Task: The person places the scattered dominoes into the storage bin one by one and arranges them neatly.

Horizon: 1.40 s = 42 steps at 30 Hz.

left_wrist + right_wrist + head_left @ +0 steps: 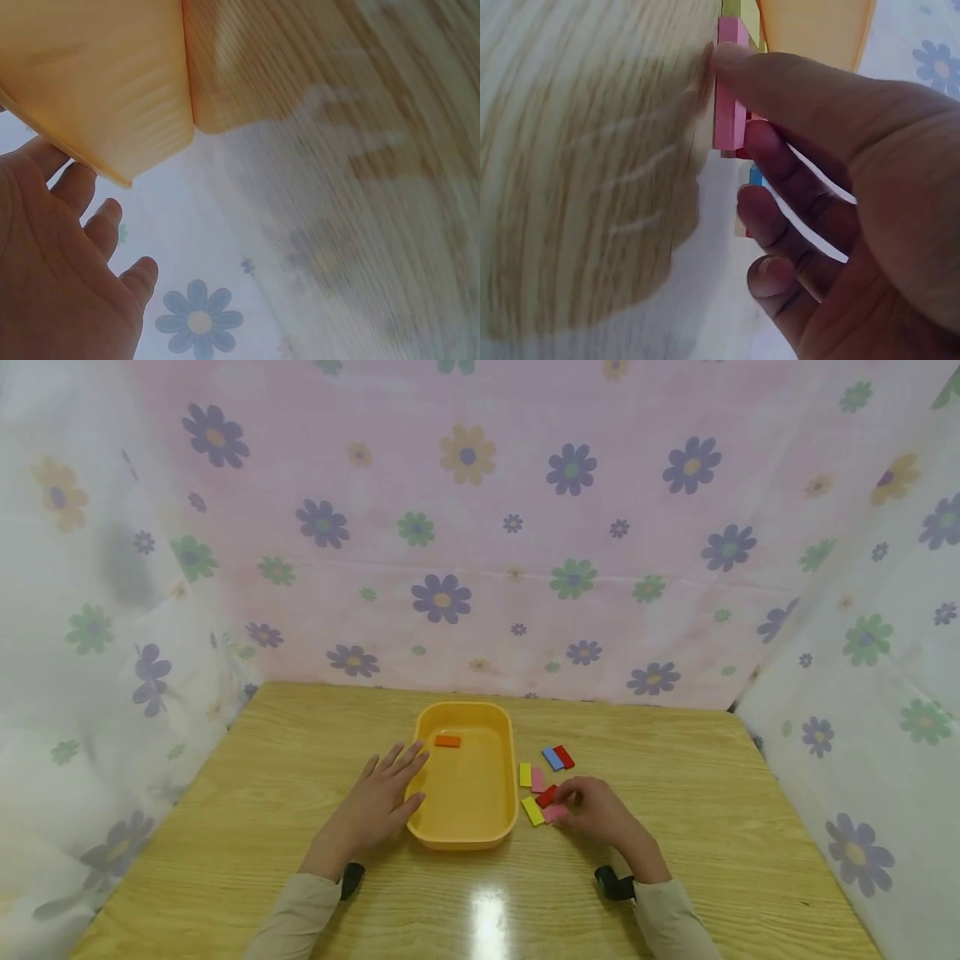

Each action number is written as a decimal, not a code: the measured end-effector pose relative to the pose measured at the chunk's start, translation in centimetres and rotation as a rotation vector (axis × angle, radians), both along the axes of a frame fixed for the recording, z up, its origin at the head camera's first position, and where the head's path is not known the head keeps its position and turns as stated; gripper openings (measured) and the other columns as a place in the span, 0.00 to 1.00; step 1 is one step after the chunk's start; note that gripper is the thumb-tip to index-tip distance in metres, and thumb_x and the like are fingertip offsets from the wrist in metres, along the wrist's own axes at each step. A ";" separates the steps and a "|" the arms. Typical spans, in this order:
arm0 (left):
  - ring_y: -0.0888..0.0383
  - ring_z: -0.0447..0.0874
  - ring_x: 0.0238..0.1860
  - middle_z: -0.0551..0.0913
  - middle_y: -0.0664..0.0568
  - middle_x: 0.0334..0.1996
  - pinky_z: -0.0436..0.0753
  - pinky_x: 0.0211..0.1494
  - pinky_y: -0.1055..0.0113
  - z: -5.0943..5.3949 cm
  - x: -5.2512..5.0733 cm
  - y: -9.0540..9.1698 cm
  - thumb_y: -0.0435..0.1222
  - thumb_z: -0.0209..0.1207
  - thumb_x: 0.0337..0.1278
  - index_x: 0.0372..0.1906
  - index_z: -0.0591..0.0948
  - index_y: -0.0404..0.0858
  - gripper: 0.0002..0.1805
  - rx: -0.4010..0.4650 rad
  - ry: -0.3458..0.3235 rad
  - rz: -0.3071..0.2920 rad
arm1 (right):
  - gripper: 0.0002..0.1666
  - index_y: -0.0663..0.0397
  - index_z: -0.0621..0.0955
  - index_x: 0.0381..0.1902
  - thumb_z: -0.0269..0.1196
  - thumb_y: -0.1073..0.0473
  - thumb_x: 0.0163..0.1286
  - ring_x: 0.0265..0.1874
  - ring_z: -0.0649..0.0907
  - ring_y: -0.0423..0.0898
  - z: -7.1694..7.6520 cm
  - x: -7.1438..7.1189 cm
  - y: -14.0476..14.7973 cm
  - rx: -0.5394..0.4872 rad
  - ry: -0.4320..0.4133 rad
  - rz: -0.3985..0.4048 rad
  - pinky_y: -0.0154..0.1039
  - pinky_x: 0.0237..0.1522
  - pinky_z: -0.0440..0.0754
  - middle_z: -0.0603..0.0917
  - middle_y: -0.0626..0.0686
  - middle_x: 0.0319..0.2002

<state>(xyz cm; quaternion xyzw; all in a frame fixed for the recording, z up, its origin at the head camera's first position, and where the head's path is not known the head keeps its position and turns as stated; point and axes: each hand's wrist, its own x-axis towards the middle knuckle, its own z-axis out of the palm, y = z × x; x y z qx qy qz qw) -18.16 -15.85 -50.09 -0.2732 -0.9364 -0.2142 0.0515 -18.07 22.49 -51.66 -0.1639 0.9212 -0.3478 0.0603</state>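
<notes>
My left hand (375, 810) lies over the left rim of a yellow plastic tray (465, 810), fingers straight and spread. The left wrist view has those fingers (75, 187) along the tray's edge. Inside the tray, near its far end, lies an orange block (447, 741). To the right of the tray, my right hand (598, 814) pinches a flat pink block (730, 90) between thumb and index finger, low at the table. Close by the fingertips lie a red block (546, 796) and a yellow block (532, 811). The fingers partly cover the red and pink ones.
Farther back, another yellow block (525, 774) lies against a second pink block (537, 779). Behind them a blue block (552, 759) touches a red one. All are on a wooden table (315, 718), enclosed by a flowered curtain (510, 543) at the back and sides.
</notes>
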 end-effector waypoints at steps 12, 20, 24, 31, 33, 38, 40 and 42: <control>0.38 0.53 0.80 0.58 0.46 0.80 0.52 0.76 0.30 -0.2 0.0 -0.2 0.45 0.56 0.74 0.79 0.62 0.38 0.35 -0.002 0.003 -0.001 | 0.11 0.50 0.88 0.39 0.78 0.60 0.57 0.39 0.79 0.43 0.1 0.1 -0.2 0.052 -0.087 -0.018 0.44 0.47 0.81 0.87 0.44 0.37; 0.38 0.52 0.80 0.58 0.46 0.80 0.51 0.77 0.31 -0.2 -0.1 -0.1 0.45 0.56 0.74 0.79 0.62 0.38 0.35 0.005 -0.005 0.004 | 0.10 0.50 0.89 0.39 0.76 0.63 0.59 0.33 0.76 0.43 0.3 0.2 -0.3 0.054 -0.061 0.027 0.34 0.37 0.78 0.85 0.43 0.35; 0.38 0.53 0.80 0.58 0.46 0.80 0.51 0.76 0.31 -0.1 0.0 0.0 0.44 0.56 0.74 0.79 0.62 0.38 0.35 0.005 -0.007 0.006 | 0.09 0.50 0.89 0.39 0.75 0.63 0.60 0.33 0.78 0.41 0.4 0.6 -0.4 0.057 -0.050 0.015 0.35 0.38 0.81 0.85 0.44 0.35; 0.38 0.52 0.80 0.57 0.46 0.80 0.49 0.77 0.32 0.1 0.1 0.1 0.44 0.55 0.75 0.79 0.62 0.38 0.35 0.012 -0.019 0.008 | 0.08 0.49 0.88 0.36 0.73 0.65 0.59 0.32 0.78 0.40 0.8 1.9 -0.8 0.105 -0.030 -0.025 0.36 0.39 0.82 0.83 0.42 0.32; 0.38 0.52 0.80 0.57 0.46 0.80 0.49 0.77 0.32 0.1 0.1 0.1 0.44 0.55 0.75 0.79 0.62 0.38 0.34 0.011 -0.015 0.008 | 0.07 0.48 0.88 0.35 0.74 0.64 0.58 0.31 0.78 0.40 0.9 2.3 -0.9 0.106 -0.034 -0.038 0.36 0.38 0.82 0.83 0.41 0.31; 0.37 0.55 0.79 0.60 0.44 0.79 0.51 0.76 0.30 0.0 0.1 0.2 0.44 0.56 0.74 0.78 0.64 0.37 0.34 0.013 0.016 0.003 | 0.07 0.48 0.87 0.34 0.75 0.60 0.58 0.30 0.78 0.40 0.9 3.2 -1.0 0.105 -0.036 -0.054 0.34 0.36 0.80 0.82 0.41 0.30; 0.36 0.55 0.79 0.60 0.44 0.79 0.52 0.76 0.30 0.0 0.1 0.2 0.44 0.56 0.74 0.78 0.64 0.36 0.34 0.014 0.023 0.001 | 0.08 0.50 0.86 0.35 0.75 0.62 0.58 0.30 0.77 0.41 0.9 3.5 -1.1 0.091 -0.041 -0.047 0.33 0.35 0.80 0.82 0.42 0.31; 0.37 0.55 0.79 0.60 0.44 0.79 0.52 0.76 0.30 0.0 0.1 0.2 0.44 0.56 0.74 0.78 0.64 0.37 0.34 0.010 0.022 0.003 | 0.09 0.53 0.86 0.36 0.74 0.64 0.57 0.31 0.78 0.41 1.0 3.9 -1.1 0.062 -0.052 -0.034 0.33 0.34 0.80 0.83 0.43 0.32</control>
